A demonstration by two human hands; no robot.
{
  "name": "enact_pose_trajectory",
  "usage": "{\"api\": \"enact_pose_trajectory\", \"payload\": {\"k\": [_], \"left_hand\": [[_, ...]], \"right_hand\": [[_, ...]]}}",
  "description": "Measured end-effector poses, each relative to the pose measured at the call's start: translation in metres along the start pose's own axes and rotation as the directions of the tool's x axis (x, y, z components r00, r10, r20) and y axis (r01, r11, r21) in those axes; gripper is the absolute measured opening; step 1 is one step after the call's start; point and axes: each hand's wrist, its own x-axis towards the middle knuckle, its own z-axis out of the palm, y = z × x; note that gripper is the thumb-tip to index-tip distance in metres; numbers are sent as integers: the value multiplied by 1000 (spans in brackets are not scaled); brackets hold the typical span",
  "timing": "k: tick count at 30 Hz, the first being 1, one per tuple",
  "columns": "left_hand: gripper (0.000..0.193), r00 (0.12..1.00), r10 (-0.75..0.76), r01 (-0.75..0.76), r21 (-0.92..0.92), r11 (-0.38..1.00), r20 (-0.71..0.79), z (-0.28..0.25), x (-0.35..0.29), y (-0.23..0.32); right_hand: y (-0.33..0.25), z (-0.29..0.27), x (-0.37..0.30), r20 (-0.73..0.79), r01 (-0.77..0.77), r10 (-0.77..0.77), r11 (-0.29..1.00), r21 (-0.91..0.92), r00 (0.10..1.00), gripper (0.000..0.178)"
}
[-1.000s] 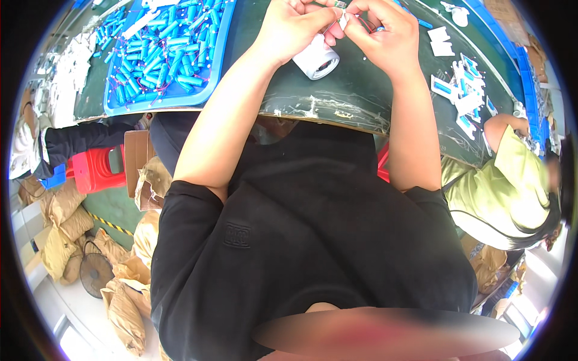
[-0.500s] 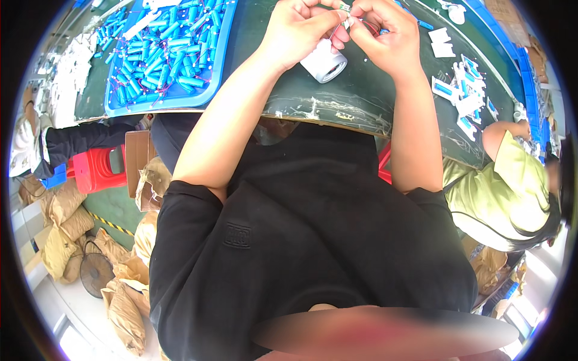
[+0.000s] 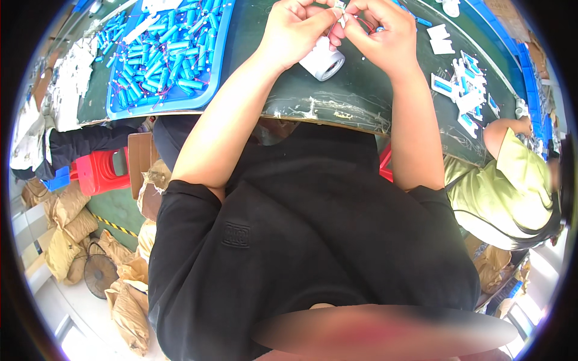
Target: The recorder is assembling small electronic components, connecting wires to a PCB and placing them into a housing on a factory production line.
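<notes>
Shifted slightly right since a second ago, the white cylinder (image 3: 322,59) is near the left hand (image 3: 296,31) and right hand (image 3: 387,37), their grip pinching a small white part (image 3: 342,16).

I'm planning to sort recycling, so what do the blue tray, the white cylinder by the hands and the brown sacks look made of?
Blue tray: probably moulded plastic, slightly glossy; even colour, smooth rounded corner.
White cylinder: likely satin plastic; smooth, even white surface, though painted metal is possible.
Brown sacks: paper or woven plastic, matt and creased; too small to tell which.
</notes>
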Motion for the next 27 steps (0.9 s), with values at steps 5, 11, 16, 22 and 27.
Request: {"api": "enact_pose_trajectory", "payload": {"k": [5,11,16,22,27], "left_hand": [[9,999,9,-9,9,1000,-31,1,-1,-3],[16,1000,1,-1,68,998,-1,-14,13,-18],[5,995,97,-87,217,972,-37,2,15,5],[7,996,32,-21,134,991,-80,-3,3,-3],[6,998,44,-40,89,995,-44,4,-1,-4]], "right_hand": [[2,14,7,-277,343,-269,901,265,922,10],[-1,7,8,-115,110,-125,986,-125,985,10],[14,12,12,-156,6,-35,984,-178,987,11],[25,24,3,-78,-168,182,973,161,980,9],[24,24,-5,-65,-123,143,961,246,988,5]]}}
